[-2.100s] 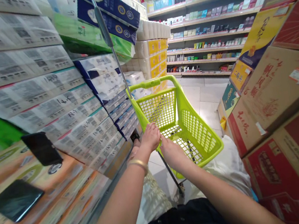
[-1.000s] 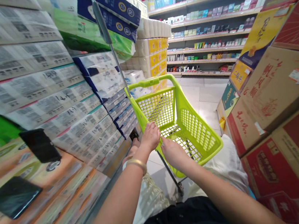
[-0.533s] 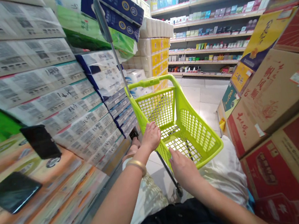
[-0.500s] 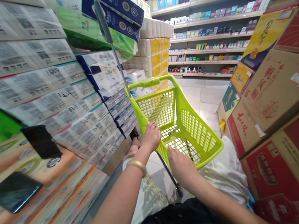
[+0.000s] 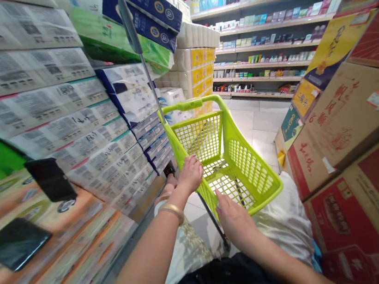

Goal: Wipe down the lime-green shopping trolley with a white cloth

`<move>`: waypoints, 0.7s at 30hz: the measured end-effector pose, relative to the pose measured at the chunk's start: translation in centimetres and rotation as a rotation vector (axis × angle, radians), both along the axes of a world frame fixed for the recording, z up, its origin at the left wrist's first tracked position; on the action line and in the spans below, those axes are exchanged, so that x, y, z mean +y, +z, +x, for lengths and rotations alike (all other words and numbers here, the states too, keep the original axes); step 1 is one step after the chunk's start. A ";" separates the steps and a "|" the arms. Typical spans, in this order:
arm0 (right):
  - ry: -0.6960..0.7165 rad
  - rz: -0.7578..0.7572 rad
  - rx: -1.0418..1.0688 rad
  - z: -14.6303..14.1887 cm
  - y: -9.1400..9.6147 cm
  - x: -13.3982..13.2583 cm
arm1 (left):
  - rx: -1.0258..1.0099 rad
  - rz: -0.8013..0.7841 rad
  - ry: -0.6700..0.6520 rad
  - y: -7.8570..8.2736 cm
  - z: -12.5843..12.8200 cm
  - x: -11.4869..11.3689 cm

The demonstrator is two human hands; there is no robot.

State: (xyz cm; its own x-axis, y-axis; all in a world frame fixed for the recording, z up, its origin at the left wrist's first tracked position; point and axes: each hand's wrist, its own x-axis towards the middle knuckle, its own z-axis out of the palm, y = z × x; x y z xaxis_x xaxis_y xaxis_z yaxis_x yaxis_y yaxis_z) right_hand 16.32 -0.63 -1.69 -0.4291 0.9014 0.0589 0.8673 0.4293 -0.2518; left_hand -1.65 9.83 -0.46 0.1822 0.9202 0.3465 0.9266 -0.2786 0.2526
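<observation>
A lime-green plastic shopping basket (image 5: 263, 169) stands tilted in front of my knees, its grid bottom showing nothing inside. My left hand (image 5: 191, 173), with a gold bangle at the wrist, is closed over the basket's near left rim. By the near rim, lower and to the right, my right hand (image 5: 236, 217) has its thumb stretched out and holds nothing I can see; its other fingers are partly hidden. The basket's fold-over green handle (image 5: 191, 105) lies at the far side. A long metal pull rod (image 5: 148, 73) with a grey grip rises at its left.
Tissue packs (image 5: 75, 101) are stacked high on the left. Two dark phone-like devices, one standing (image 5: 50, 180) and one flat (image 5: 16, 244), rest on orange packs. Cardboard cartons (image 5: 343, 117) crowd the right side. Shelves of small boxes (image 5: 268, 48) line the back beyond the tiled floor (image 5: 252, 119).
My right hand has drawn slightly down and away from the near rim, with its thumb raised. My left hand and the basket have stayed put.
</observation>
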 end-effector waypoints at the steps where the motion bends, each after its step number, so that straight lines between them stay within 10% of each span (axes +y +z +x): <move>1: 0.004 -0.007 -0.006 -0.1 0.2 0.1 | -0.003 0.002 0.003 0.0 0.0 0.0; 9: 0.055 -0.050 0.016 -3.5 3.3 4.1 | -0.001 0.010 0.009 0.2 -0.1 -0.2; 21: 0.011 -0.017 -0.012 -0.4 0.5 -0.1 | -0.032 0.003 -0.010 -0.1 0.0 -0.3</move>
